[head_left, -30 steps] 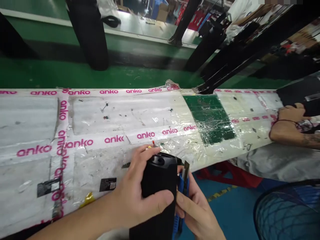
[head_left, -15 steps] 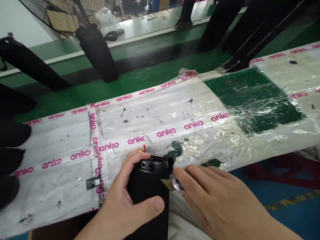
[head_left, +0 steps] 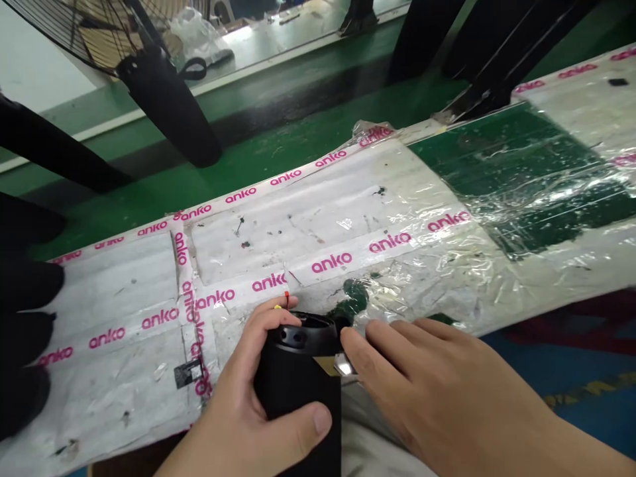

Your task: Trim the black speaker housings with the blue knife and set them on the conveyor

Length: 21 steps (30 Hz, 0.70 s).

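Observation:
A black cylinder (head_left: 298, 391) stands near the bottom centre, with a black plastic ring (head_left: 304, 334) at its top that has two small holes in the side. My left hand (head_left: 258, 391) is wrapped round its left side, fingers over the rim and thumb across the front. My right hand (head_left: 422, 377) is closed on a utility knife (head_left: 344, 364); its blade lies against the cylinder's right front, just below the ring. Most of the knife's handle is hidden in my palm. Red and yellow bits show by my left fingertips.
A worktable (head_left: 298, 225) covered in white sheeting and pink-lettered tape spans the view. Several black cylinders lie at the left edge. Beyond it, more black cylinders (head_left: 169, 106) rest on a green surface (head_left: 268, 139), and a fan (head_left: 99, 33) stands at the back left.
The camera view has tilted and shifted slightly. The knife blade now reaches a little further left across the cylinder's front, and my right hand has moved with it. My left hand keeps its hold.

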### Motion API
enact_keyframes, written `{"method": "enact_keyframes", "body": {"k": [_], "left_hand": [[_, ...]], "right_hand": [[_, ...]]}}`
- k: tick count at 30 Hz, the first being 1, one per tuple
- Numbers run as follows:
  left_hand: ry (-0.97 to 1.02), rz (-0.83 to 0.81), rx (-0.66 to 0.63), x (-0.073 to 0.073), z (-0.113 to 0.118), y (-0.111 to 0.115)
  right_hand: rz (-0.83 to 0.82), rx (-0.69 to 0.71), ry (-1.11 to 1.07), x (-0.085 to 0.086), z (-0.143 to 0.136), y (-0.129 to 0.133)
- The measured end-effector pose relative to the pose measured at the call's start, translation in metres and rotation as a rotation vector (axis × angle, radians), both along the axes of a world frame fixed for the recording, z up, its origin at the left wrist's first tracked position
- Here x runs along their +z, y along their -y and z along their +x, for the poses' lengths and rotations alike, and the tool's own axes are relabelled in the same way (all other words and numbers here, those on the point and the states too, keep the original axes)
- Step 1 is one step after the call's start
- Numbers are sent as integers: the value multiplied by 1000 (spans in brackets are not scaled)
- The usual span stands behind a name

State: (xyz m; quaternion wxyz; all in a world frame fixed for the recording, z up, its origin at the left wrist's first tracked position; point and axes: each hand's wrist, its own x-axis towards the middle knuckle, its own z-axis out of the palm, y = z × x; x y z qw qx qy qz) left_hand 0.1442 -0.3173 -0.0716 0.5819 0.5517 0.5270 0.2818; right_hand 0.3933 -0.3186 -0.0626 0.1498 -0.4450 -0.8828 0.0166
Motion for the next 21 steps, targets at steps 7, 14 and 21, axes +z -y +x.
{"method": "enact_keyframes", "body": {"k": [7, 14, 21], "left_hand": [[7, 8, -2, -1, 4, 0], [25, 64, -79, 3, 7, -6], [-78, 123, -154, 19, 17, -15]], "right_hand": [[-42, 10, -24, -2, 0, 0], [-31, -31, 15, 0, -4, -3], [-5, -94, 77, -1, -7, 4]]}}
